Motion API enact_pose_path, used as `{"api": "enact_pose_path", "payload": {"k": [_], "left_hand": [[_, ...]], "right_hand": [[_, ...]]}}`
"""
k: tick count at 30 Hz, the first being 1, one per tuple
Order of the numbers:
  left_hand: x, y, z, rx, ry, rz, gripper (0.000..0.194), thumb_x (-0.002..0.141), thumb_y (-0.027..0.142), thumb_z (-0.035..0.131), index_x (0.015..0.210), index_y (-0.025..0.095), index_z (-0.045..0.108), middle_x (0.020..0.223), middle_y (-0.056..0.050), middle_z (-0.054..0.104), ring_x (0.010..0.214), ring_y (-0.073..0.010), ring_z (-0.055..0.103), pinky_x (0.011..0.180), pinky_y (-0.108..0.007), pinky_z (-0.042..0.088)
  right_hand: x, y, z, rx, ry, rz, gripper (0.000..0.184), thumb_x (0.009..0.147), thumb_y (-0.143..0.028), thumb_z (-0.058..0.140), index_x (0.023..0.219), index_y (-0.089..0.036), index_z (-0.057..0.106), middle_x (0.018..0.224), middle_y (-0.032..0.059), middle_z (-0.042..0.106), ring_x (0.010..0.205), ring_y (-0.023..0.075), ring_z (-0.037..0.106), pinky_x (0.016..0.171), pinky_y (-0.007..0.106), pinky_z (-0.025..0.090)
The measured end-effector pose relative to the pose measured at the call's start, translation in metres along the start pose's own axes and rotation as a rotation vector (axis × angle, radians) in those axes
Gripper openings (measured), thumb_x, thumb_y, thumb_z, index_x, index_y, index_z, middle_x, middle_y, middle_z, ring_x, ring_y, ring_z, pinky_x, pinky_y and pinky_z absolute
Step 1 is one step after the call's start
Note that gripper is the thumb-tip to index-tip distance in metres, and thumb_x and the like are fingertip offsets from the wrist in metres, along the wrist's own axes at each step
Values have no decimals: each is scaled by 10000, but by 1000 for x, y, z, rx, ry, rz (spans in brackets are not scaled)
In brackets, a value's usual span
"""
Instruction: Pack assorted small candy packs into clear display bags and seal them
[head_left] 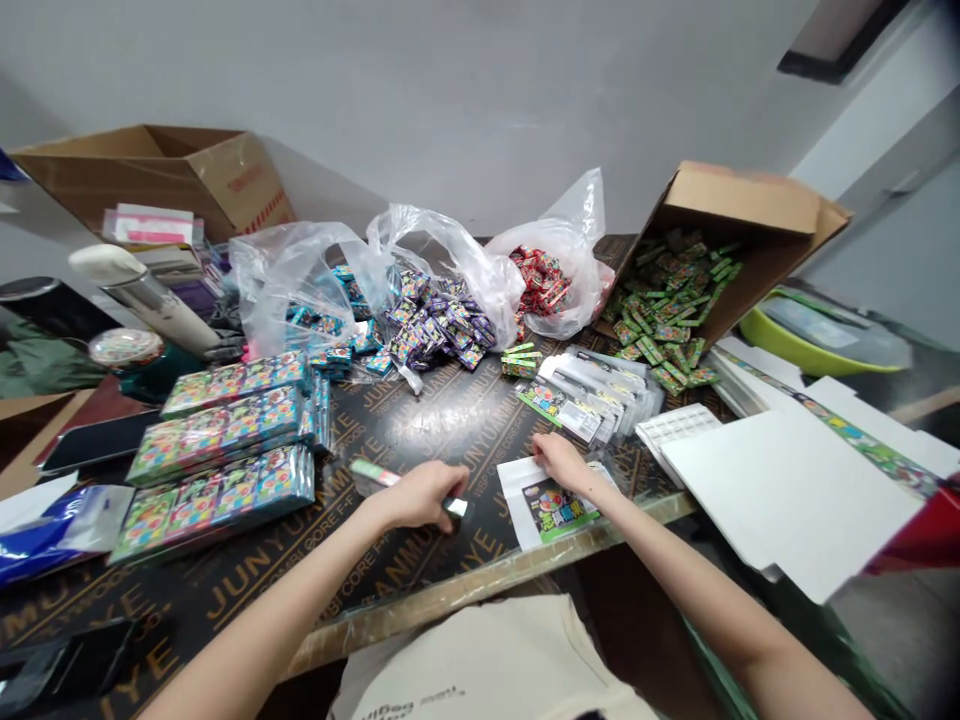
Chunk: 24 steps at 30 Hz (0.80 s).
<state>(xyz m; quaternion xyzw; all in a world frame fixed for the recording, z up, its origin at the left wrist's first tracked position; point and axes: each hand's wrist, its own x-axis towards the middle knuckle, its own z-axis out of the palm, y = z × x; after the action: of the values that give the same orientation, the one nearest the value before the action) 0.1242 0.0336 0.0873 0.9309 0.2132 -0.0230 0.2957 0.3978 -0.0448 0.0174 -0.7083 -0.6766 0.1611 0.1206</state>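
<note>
Three loose, transparent plastic bags (281, 280) along the back of a black table with gold lettering (450, 415): small blue packets (315, 325) in and around the left one, small purple packets (439, 325) heaped at the middle one, small red packets (544, 280) inside the right one. Beside these, a brown cardboard box (757, 195) tipped on its side, with small green packets (667, 310) inside and spilling onto the table. At far left, an upright brown cardboard box (240, 180); at far right, a yellow-green plastic basin (810, 340).

Near the tan front edge, left hand (431, 495) curled around a slim, clear-wrapped pack (375, 473). Right hand (562, 465), fingers bent together, at the top of a flat white pouch with black-and-green print (559, 510), lying on the table; unclear whether pinching or merely touching. Just behind, fanned clear pouches (600, 390). Beyond everything, a plain grey wall (450, 100).
</note>
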Motion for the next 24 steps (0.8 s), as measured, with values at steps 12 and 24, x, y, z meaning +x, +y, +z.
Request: {"api": "enact_pose_path", "payload": {"k": [12, 24], "left_hand": [[-33, 10, 17, -984, 809, -192, 311, 662, 244, 689, 890, 181, 487, 766, 27, 525, 702, -114, 511, 653, -216, 396], [-56, 24, -5, -824, 775, -296, 210, 722, 336, 632, 709, 126, 635, 658, -19, 620, 606, -125, 551, 587, -223, 428]], "right_hand": [[1, -94, -30, 787, 188, -84, 442, 788, -351, 562, 1179, -235, 391, 962, 55, 615, 811, 168, 601, 688, 284, 467], [-8, -152, -29, 1074, 172, -158, 334, 762, -282, 611, 1068, -205, 504, 729, 11, 654, 672, 145, 610, 666, 280, 487]]}}
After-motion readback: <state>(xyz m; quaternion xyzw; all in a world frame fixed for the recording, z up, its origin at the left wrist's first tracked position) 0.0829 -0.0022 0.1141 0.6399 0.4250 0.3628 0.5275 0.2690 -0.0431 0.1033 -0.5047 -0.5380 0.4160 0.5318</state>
